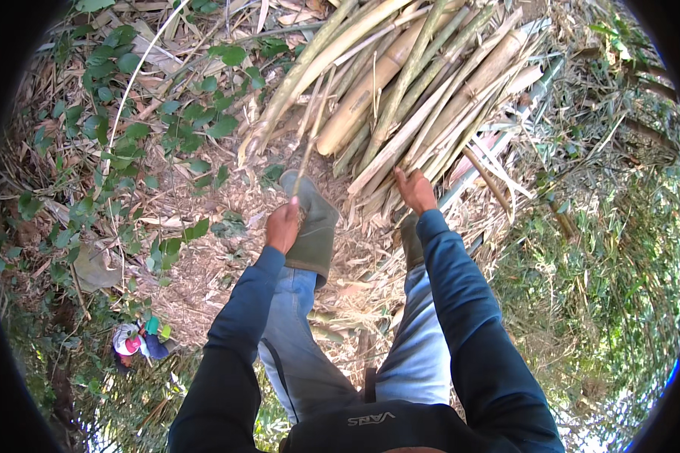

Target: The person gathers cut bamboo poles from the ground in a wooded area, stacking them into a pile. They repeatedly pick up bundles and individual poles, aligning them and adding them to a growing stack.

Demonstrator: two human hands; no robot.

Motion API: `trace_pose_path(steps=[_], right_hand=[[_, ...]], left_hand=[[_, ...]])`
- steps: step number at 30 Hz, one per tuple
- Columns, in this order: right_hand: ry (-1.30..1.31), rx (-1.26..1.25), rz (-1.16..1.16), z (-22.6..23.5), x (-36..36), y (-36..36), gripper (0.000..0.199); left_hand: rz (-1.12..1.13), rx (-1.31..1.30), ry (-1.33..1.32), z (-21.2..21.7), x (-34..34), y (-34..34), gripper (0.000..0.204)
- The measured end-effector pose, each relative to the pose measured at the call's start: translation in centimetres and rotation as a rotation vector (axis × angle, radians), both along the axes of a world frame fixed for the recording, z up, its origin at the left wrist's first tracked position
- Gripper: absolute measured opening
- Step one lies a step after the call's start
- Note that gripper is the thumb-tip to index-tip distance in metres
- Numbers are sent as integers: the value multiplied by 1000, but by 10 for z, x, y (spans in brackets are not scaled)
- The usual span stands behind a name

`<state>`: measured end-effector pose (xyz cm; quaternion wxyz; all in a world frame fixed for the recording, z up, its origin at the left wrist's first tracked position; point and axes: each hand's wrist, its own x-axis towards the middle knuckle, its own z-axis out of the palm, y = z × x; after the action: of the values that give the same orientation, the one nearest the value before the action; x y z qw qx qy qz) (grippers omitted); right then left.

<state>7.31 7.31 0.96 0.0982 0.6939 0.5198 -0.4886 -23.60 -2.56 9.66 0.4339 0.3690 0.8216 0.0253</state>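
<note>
My left hand [282,227] is closed round the lower end of a thin bamboo stick [310,147], which slants up and away over my green rubber boot [313,234]. To the right, my right hand [416,191] is at the near ends of a pile of cut bamboo poles [431,83]. Its fingers are bent against the end of a split bamboo strip [423,136] and seem to grip it. The pile mixes thick round poles with thin split pieces, all lying roughly side by side.
Leafy green vines [196,124] grow over dry litter on the left, where a pale thin stem [132,83] arches up. A bundle of coloured cloth or bags [140,341] lies at lower left. Bamboo foliage [582,287] fills the right. A short stick [487,177] juts from the pile.
</note>
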Motion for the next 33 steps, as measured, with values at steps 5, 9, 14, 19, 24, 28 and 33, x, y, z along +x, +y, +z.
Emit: trace_pose_path(steps=[5,9,14,19,24,28,33], right_hand=[[158,-364,18,39,-12,38,70],[283,-434,-30,52,-10,41,55],[396,-337,-94,78,-19,38,46],[477,-219,-75,85,-37,27,40],[640,-260,-56,109,-67,15,40],[1171,-449,-77,154,-94,-22,47],[1288,-552,479,208,-134,-75,55]], left_hand=[[-191,105,166,9,-71,-21,62],[724,-573,-1009,52,-114,-18,58],[259,-330,-383,129,-125,-16,57],[51,4,4,149,-187,-83,58],[568,-495,-550,240,-147,-85,63],[867,-592,-651,292,-104,-159,67],[715,-603,-544,367,-66,-245,68]])
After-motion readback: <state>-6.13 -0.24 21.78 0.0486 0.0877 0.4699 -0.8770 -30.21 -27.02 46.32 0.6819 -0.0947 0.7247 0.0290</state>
